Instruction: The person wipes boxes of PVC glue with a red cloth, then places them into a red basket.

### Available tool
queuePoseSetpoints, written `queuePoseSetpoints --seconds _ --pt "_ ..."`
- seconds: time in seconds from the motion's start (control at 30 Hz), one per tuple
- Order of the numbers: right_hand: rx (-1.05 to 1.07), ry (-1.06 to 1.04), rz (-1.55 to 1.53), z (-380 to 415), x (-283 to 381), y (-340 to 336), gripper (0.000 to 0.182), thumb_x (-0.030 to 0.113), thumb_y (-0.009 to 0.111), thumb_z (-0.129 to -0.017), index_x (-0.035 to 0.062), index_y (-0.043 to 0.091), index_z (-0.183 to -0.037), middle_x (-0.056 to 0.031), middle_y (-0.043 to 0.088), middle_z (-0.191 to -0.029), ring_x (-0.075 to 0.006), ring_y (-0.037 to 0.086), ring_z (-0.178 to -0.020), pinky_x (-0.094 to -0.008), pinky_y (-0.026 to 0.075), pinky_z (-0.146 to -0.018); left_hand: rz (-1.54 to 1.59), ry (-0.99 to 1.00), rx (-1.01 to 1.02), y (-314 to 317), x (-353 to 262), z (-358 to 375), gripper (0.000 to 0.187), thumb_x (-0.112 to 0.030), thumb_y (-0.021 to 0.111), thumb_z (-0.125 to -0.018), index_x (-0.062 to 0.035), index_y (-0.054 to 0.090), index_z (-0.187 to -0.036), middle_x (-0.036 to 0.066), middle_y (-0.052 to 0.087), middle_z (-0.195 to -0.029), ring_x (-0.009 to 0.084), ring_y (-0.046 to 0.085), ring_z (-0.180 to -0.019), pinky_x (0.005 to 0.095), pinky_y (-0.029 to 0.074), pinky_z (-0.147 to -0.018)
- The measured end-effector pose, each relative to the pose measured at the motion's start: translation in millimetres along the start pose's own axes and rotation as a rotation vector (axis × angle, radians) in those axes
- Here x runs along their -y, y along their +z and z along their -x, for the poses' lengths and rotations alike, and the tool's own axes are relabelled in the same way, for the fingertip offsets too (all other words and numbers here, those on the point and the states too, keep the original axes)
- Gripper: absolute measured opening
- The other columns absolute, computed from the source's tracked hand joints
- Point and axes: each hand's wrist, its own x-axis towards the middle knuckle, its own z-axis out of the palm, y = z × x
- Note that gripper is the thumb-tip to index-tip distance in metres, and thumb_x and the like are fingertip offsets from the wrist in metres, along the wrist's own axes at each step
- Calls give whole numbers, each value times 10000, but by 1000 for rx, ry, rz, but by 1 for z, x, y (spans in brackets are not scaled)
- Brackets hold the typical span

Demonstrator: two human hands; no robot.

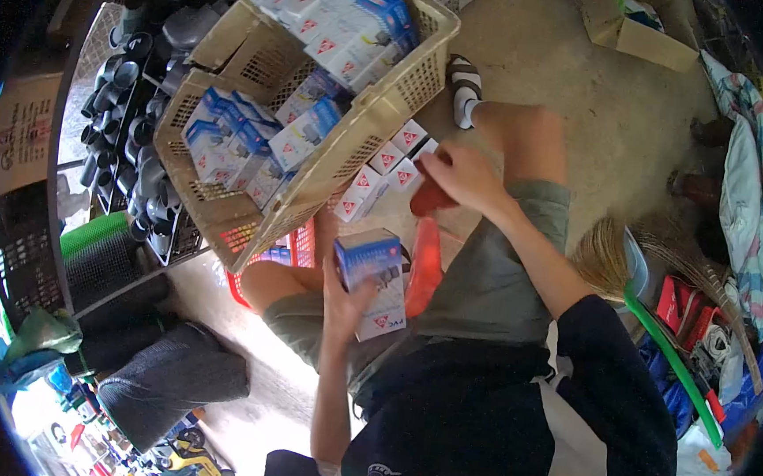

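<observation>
My left hand (346, 302) is wrapped round a blue-and-white carton (381, 287) marked PVC, held upright above my lap. My right hand (465, 180) reaches to a cluster of small white boxes (385, 159) with red diamond logos, beside the crate. Its curled fingers are at the end box (424, 149) and seem to grip it; the fingertips are partly hidden. The large beige plastic crate (405, 85) holds several stacks of similar blue-and-white cartons (305, 135).
A red basket (304, 243) sits under the crate's near side. Black pipe fittings (143, 168) fill a rack at left. A straw broom (604, 258) with a green handle lies at right, near bags. An open cardboard box (647, 43) stands at the back right.
</observation>
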Motion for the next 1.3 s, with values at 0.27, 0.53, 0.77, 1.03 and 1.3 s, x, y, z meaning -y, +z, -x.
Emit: queuePoseSetpoints --seconds 0.27,0.53,0.77,1.03,1.3 --pt "-218 45 5 -39 -16 -7 459 449 594 -883 -1 681 -902 -195 680 -714 -313 679 -633 -409 534 -618 911 -952 406 20 146 -102 563 -421 528 -945 -31 518 -1350 188 628 -1235 341 647 -1074 515 549 -913" --pt "-149 126 -14 -42 -5 -9 461 440 566 -884 -1 693 -919 -204 702 -793 -377 691 -753 -467 542 -719 985 -1030 402 40 226 -133 521 -349 544 -934 -20 509 -1337 192 608 -1266 371 604 -1137 553 513 -944" --pt "163 33 283 -23 -9 14 449 422 574 -886 -11 686 -919 -219 696 -856 -383 691 -832 -494 547 -744 1185 -1020 266 47 276 -169 526 -343 538 -883 -39 535 -1312 167 613 -1267 334 598 -1153 494 506 -951" --pt "295 -80 395 -10 -13 36 390 380 643 -847 -4 685 -899 -195 688 -848 -367 693 -819 -480 549 -731 1162 -906 14 53 279 -197 612 -339 614 -855 -2 455 -1340 156 597 -1223 325 609 -1107 453 511 -951" --pt "314 -91 418 -15 -7 36 389 393 649 -848 7 677 -889 -192 686 -831 -372 693 -807 -485 550 -723 71 -488 409 50 373 -221 683 -317 720 -771 12 472 -1316 252 560 -1250 380 637 -1056 507 523 -895"
